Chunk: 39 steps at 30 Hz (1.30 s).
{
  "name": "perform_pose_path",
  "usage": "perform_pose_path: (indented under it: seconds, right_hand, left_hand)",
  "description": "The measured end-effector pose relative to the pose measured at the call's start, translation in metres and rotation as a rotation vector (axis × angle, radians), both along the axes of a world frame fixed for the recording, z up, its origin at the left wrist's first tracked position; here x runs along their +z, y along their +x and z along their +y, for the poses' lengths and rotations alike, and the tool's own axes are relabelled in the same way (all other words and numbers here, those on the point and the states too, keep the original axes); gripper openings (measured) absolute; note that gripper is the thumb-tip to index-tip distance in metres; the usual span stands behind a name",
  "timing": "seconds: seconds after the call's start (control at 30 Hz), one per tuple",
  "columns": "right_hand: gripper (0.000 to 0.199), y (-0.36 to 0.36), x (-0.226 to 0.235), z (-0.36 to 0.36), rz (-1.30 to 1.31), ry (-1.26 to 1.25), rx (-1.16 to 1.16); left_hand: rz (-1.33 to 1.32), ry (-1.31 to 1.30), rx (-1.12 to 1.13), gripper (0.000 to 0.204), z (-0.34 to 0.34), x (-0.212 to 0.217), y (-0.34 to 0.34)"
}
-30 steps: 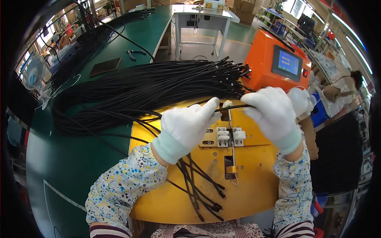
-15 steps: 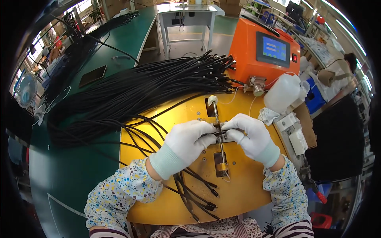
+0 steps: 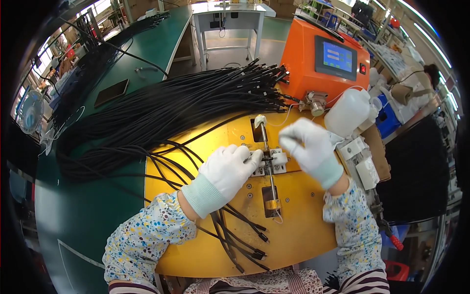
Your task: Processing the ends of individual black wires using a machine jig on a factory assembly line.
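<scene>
Nearest the person, several loose black cable ends (image 3: 245, 235) are lying fanned across the front of the yellow work plate (image 3: 303, 245), which is resting on the green counter (image 3: 73, 215). The 2 patterned sleeves are entering from the lower edge, and both hands are wearing white knit gloves.

The left hand (image 3: 226, 171) is resting palm down on the plate, with its fingers curled and its fingertips touching the left side of the white clamp fixture (image 3: 274, 161) at the plate's middle. Cables are passing beneath this hand; whether the fingers are gripping 1 of them cannot be told from this view.

The right hand (image 3: 308, 147) is being held above the plate, just right of the fixture and apart from it. Its fingers are drawn together into a loose fist; what it is holding, if anything, cannot be told.

A thin metal rod (image 3: 268, 161) is running through the fixture, from a brass block (image 3: 271, 203) at the near end to a white knob (image 3: 259, 120) at the far end.

Beyond the plate, a large bundle of black cables (image 3: 161, 112) is lying across the counter, with its plug ends pointing right toward an orange machine (image 3: 313, 68) with a blue screen (image 3: 338, 56). A white plastic bottle (image 3: 348, 111) is standing just right of the right hand. A dark tablet (image 3: 111, 92) is lying flat on the counter farther left, and a small fan (image 3: 30, 110) is standing at the left rim.
</scene>
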State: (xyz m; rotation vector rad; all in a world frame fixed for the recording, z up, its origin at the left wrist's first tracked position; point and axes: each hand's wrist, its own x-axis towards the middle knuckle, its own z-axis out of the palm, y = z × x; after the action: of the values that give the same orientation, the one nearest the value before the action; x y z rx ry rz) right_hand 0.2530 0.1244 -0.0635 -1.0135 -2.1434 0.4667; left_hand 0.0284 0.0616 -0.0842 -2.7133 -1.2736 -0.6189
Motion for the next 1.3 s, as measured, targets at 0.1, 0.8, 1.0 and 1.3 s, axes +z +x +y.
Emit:
perform_pose_path:
  seconds: [0.1, 0.8, 1.0, 1.3]
  right_hand:
    - [0.011, -0.015, 0.013, 0.040, -0.391, 0.557, -0.107]
    - [0.013, -0.014, 0.066, 0.008, -0.420, 0.720, -0.168]
    - [0.013, -0.004, 0.067, 0.007, -0.344, 0.725, -0.272]
    - [0.008, 0.007, 0.024, 0.016, 0.101, 0.248, -0.142]
  left_hand:
    - [0.020, 0.015, 0.003, 0.043, -0.001, 0.001, 0.002]
    - [-0.067, 0.043, 0.013, 0.037, 0.001, -0.004, -0.001]
    - [-0.186, 0.002, 0.136, 0.026, 0.009, -0.002, -0.003]
    - [-0.110, 0.111, 0.050, 0.019, 0.012, 0.007, -0.007]
